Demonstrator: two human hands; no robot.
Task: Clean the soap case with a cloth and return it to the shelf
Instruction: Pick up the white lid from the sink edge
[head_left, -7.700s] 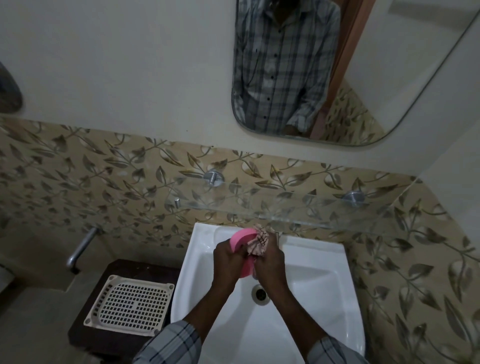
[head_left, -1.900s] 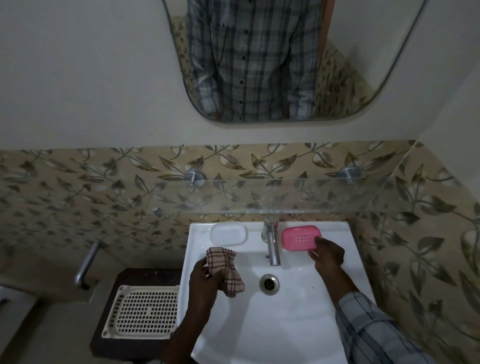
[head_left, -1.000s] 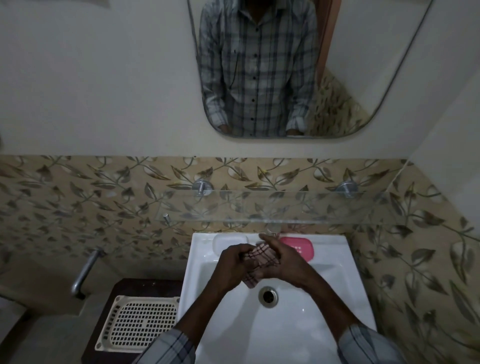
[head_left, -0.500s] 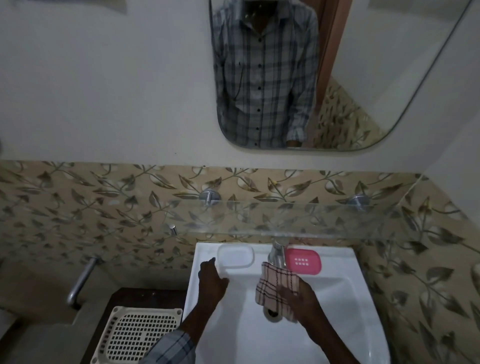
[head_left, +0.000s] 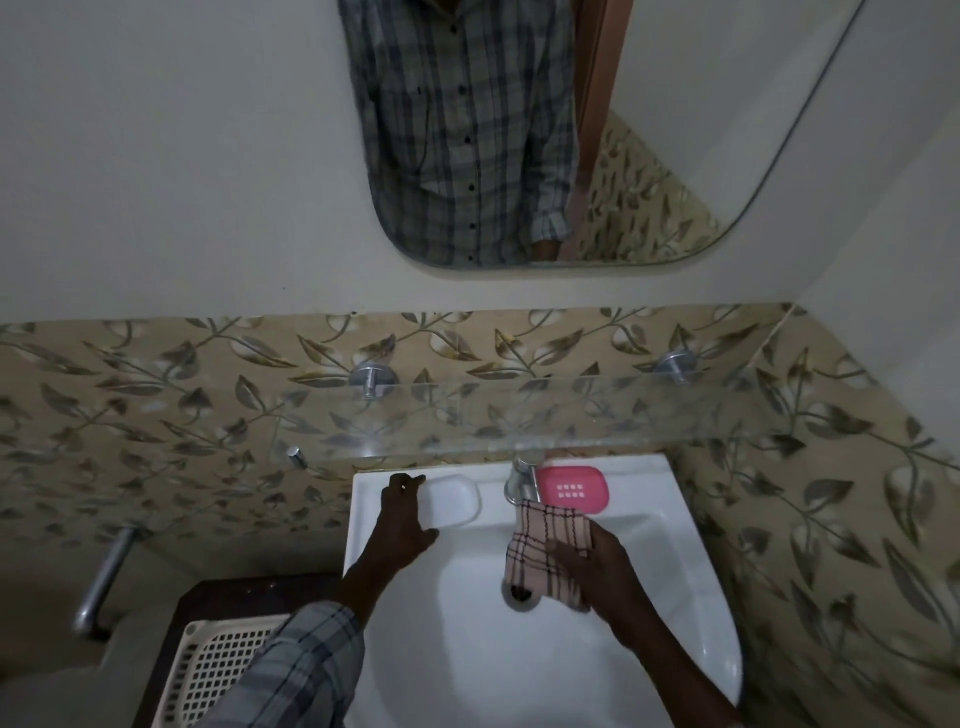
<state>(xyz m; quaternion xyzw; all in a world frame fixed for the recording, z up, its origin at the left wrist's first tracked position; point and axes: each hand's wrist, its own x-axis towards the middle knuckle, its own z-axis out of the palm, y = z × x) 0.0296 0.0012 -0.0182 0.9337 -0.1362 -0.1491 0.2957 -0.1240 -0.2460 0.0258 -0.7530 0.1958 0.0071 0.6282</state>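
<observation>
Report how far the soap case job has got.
Looks done: the pink half lies set down on the sink rim right of the tap. In hand: left hand at the white half, right hand gripping the cloth. Left, likely: wiping the white half, then both halves onto the glass shelf.

A pink case (head_left: 571, 488) and a white case (head_left: 452, 499) on the white sink (head_left: 519, 670). The cloth (head_left: 545, 551) is beige with dark checks, the tiles (head_left: 156, 415) tan with leaves, the sleeve (head_left: 306, 665) grey plaid.
</observation>
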